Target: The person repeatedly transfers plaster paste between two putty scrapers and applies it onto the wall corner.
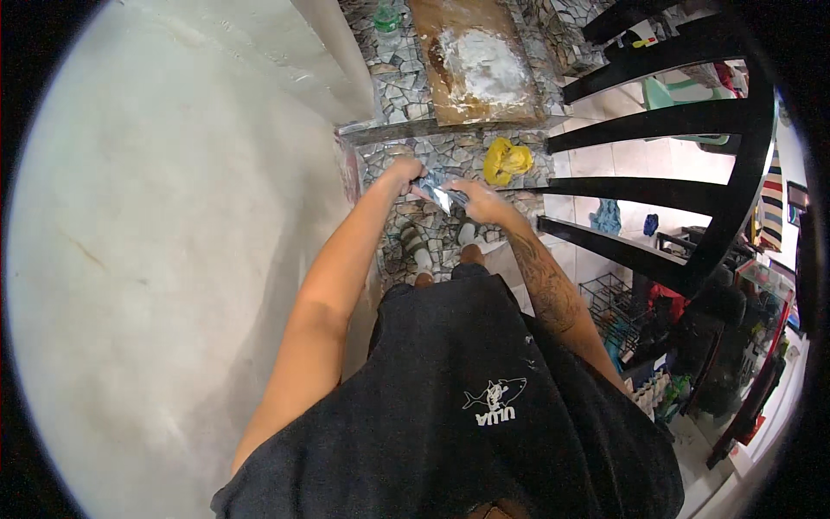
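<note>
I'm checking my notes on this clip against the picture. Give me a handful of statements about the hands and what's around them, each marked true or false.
1. Both hands, left hand and right hand, hold one small shiny packet between them. True.
2. A crumpled yellow bag lies on the stone-patterned floor beyond the hands. True.
3. The wooden board ahead is bare. False: white powder covers its middle.
4. The person stands barefoot. False: light shoes show below the hands.
5. A black railing runs along the person's left. False: it is on the right; a pale wall is on the left.
</note>
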The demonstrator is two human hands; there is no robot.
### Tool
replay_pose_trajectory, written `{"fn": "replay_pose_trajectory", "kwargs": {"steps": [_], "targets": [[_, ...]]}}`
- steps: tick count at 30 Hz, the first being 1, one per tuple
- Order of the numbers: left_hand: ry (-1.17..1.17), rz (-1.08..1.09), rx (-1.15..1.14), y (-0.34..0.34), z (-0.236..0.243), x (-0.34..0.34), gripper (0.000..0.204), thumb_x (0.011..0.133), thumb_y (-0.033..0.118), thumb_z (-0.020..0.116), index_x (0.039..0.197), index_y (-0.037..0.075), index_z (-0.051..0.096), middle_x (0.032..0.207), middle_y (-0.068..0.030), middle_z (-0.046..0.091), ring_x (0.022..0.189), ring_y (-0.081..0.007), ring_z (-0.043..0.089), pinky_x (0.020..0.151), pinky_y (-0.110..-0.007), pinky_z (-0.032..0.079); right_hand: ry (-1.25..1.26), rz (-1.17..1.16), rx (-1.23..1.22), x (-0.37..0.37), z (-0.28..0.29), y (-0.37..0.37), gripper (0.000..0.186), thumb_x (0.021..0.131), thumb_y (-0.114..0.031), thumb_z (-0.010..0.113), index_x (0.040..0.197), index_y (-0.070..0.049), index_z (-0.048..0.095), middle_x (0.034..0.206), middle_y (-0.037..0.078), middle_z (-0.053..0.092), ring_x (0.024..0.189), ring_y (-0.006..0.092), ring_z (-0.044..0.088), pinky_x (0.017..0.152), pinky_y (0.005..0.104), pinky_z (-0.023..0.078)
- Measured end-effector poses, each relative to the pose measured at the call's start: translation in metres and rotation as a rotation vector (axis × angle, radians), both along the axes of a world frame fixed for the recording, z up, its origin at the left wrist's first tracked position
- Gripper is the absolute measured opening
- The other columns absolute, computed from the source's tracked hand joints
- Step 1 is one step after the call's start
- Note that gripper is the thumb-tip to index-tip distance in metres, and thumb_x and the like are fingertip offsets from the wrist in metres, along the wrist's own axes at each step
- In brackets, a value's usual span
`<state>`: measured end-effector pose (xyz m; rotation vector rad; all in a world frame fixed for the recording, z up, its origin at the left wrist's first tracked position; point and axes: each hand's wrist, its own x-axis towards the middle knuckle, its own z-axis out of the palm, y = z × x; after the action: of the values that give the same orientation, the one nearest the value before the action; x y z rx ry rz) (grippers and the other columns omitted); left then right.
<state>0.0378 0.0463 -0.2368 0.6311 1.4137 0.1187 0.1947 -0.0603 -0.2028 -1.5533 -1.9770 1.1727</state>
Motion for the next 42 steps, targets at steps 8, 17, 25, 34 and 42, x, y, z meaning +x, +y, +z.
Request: {"fn": "replay_pose_trajectory", "kwargs": {"steps": [8, 17, 25, 34, 42], "targets": [[0.079, -0.212, 0.029, 0.035, -0.103, 0.014, 0.011, 0.076, 0.000, 0.043, 0.076, -0.009, 0.050, 0.081, -0.0218, 0.051, 0.059, -0.0382, 0.058, 0.044, -0.046, 0.052, 0.187, -0.052, -0.265, 0.003, 0.003, -0.002, 0.046, 0.061, 0.001, 0.053, 0.106, -0.006, 0.054, 0.098, 0.013, 0.058, 0.091, 0.0204, 0.053, 0.080, 0.0299, 0.040], [0.296, -0.151, 0.586, 0.012, -0.015, -0.040, 0.027, 0.073, 0.021, 0.055, 0.085, -0.003, 0.057, 0.068, -0.0161, 0.058, 0.056, -0.0244, 0.056, 0.051, -0.038, 0.045, 1.342, -0.481, -0.594, 0.030, 0.057, -0.002, 0.052, 0.067, 0.009, 0.057, 0.116, 0.003, 0.041, 0.104, 0.013, 0.054, 0.092, 0.0232, 0.055, 0.082, 0.0366, 0.045], [0.108, 0.514, 0.479, -0.116, 0.069, -0.076, 0.021, 0.078, 0.010, 0.055, 0.095, -0.002, 0.055, 0.083, -0.0077, 0.059, 0.072, -0.0156, 0.055, 0.066, -0.031, 0.044, 1.267, -0.726, -0.122, -0.030, -0.001, 0.087, 0.036, 0.074, 0.004, 0.047, 0.110, 0.006, 0.042, 0.104, 0.017, 0.052, 0.094, 0.0293, 0.052, 0.087, 0.0401, 0.040], [-0.636, 0.821, 0.598, -0.050, 0.219, -0.106, 0.029, 0.079, -0.002, 0.048, 0.108, -0.003, 0.044, 0.098, -0.0100, 0.055, 0.086, -0.0172, 0.055, 0.078, -0.029, 0.045, 0.565, -0.324, 0.240, -0.049, 0.200, 0.051, 0.062, 0.063, 0.013, 0.050, 0.120, -0.009, 0.042, 0.116, 0.013, 0.043, 0.110, 0.0232, 0.041, 0.093, 0.0316, 0.034], [-0.819, 0.757, 0.450, -0.055, 0.204, -0.108, 0.027, 0.075, -0.007, 0.046, 0.102, -0.004, 0.047, 0.094, -0.0103, 0.056, 0.084, -0.0169, 0.056, 0.078, -0.029, 0.045, -0.064, -0.017, 0.356, -0.064, 0.180, 0.008, 0.069, 0.057, 0.015, 0.051, 0.119, -0.013, 0.042, 0.110, 0.014, 0.039, 0.106, 0.0309, 0.042, 0.090, 0.0332, 0.034]]}}
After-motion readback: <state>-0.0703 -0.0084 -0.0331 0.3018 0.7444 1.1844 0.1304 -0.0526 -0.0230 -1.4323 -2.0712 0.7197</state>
